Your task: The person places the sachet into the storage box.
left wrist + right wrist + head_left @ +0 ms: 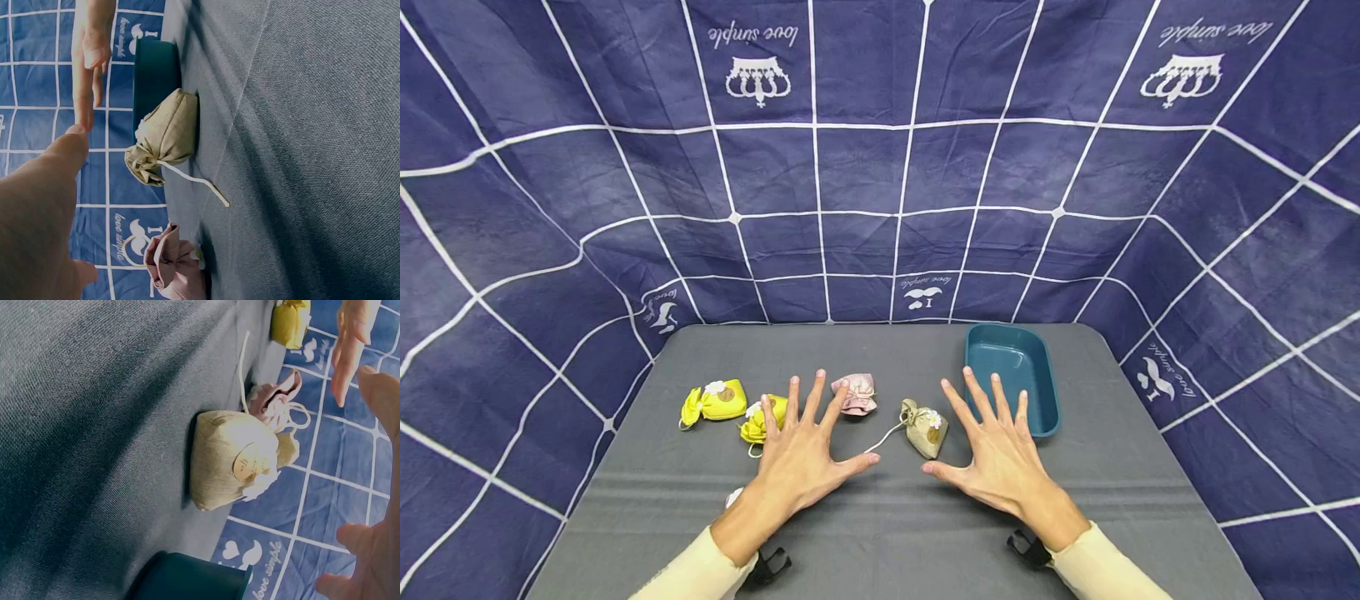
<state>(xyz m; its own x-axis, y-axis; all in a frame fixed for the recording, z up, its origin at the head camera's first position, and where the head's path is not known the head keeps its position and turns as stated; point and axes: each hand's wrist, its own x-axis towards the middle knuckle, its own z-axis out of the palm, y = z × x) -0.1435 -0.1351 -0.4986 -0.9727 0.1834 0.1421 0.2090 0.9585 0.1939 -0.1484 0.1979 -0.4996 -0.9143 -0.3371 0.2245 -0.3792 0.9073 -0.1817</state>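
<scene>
Both hands hover over the grey table with fingers spread and nothing held. My left hand (801, 462) is above and beside a yellow drawstring pouch (765, 419), which its fingers partly cover. A pink pouch (854, 393) lies just beyond its index finger. Between the hands sits a beige drawstring pouch (927, 428) with a white flower, a round tag and a pale cord trailing left. My right hand (1003, 462) overlaps the near left part of a teal tray (1049, 392) in the head view. In the right wrist view the beige pouch (228, 459) stands apart from the fingers.
Another yellow pouch (722, 400) lies at the left of the table (910, 533). A small white thing (733, 497) peeks out beside the left wrist, mostly hidden. Blue cloth (865, 167) with white grid lines hangs behind the table and along both sides.
</scene>
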